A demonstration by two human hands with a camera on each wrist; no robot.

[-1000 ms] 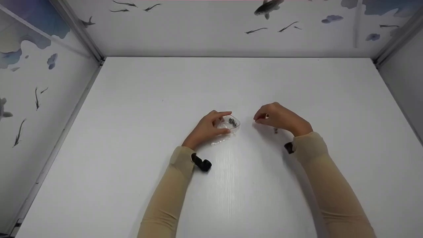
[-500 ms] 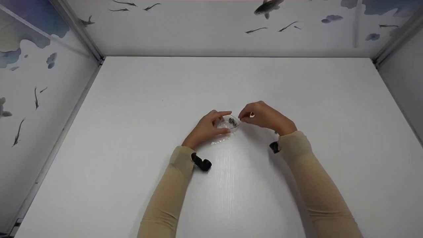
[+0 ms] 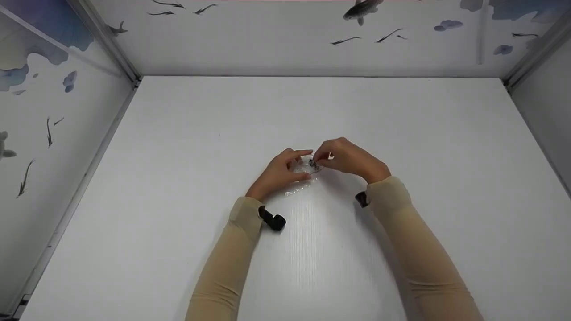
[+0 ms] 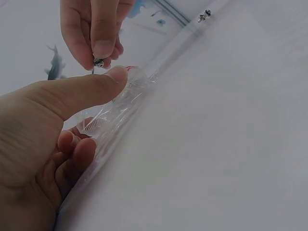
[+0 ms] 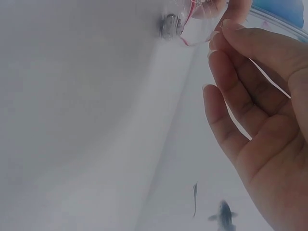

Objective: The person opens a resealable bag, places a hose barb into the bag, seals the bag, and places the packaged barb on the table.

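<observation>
My left hand holds a small clear plastic zip bag, thumb and fingers spread along its mouth. A red line runs along the bag's rim in the right wrist view. Several small dark metal pieces lie inside the bag. At the bag's mouth is my right hand, its thumb and fingertips pinching a small shiny metal piece that looks like a screw. In the right wrist view that piece is hidden behind the fingers.
Small shiny metal pieces lie on the white table, away from the bag. White panels with painted fish stand along the table's back and sides. A black wrist camera sits on my left sleeve.
My right hand has moved left across the table, from beside the bag to its mouth, still pinching the small metal piece. The left hand and the bag stay in place.
</observation>
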